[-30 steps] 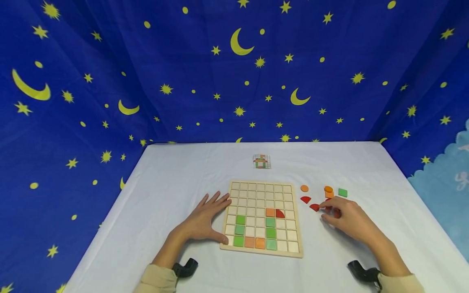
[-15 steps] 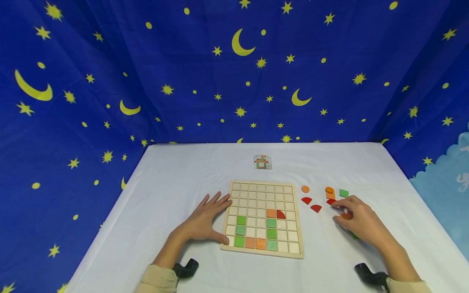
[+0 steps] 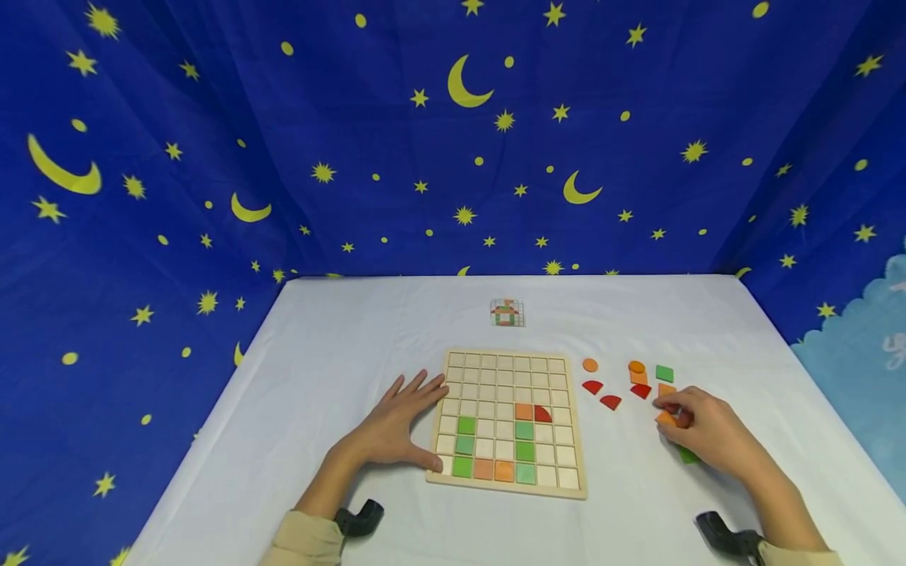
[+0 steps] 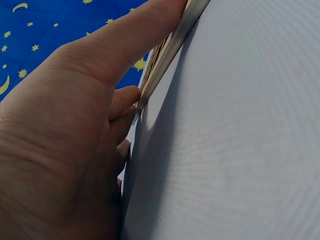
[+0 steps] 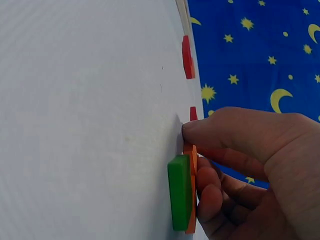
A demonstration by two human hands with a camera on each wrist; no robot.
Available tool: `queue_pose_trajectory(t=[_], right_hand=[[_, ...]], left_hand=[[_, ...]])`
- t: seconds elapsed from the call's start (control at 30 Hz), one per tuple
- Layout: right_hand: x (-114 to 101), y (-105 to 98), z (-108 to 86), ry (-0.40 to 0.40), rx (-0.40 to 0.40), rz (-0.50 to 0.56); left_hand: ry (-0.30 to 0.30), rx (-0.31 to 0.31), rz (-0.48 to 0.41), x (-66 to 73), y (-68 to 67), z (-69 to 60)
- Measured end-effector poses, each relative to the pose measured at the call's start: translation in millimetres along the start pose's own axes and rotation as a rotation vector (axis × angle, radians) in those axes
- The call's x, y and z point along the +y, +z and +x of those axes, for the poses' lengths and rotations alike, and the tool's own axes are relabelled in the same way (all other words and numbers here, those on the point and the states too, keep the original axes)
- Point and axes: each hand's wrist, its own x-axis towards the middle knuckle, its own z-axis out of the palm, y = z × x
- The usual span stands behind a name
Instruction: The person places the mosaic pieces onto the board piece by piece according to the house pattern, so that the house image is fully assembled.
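In the head view a wooden grid board (image 3: 495,378) lies on the white table with green, orange and red tiles in some cells. My left hand (image 3: 396,424) rests spread along its left edge, with the thumb on the lower left corner; the left wrist view shows the thumb (image 4: 145,30) against the rim. To the right of the board my right hand (image 3: 708,428) pinches an orange tile (image 5: 190,150) between thumb and fingers, low at the table. A green tile (image 5: 181,192) lies against it, partly under the hand in the head view.
Loose pieces lie right of the board: red quarter circles (image 3: 611,402), an orange disc (image 3: 591,365), another disc (image 3: 637,367) overlapping an orange square, and a green square (image 3: 664,373). A small pattern card (image 3: 507,313) lies behind the board. Starry blue cloth (image 3: 396,134) stands behind the table.
My right hand has moved right and slightly nearer across the loose pieces, uncovering a red quarter circle and an orange square. My left hand and the board have stayed put.
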Motion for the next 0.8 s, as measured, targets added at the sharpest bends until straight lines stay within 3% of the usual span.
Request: queue_pose_trajectory(t=[0.2, 0.8], right_hand=[[0, 1, -2.1, 0.024, -0.002, 0.015], [-22, 15, 6.5, -0.06, 0.025, 0.068]], left_hand=[[-0.001, -0.004, -0.002, -2.0, 1.3, 0.2], [-0.007, -0.009, 0.009, -3.1, 1.8, 1.1]])
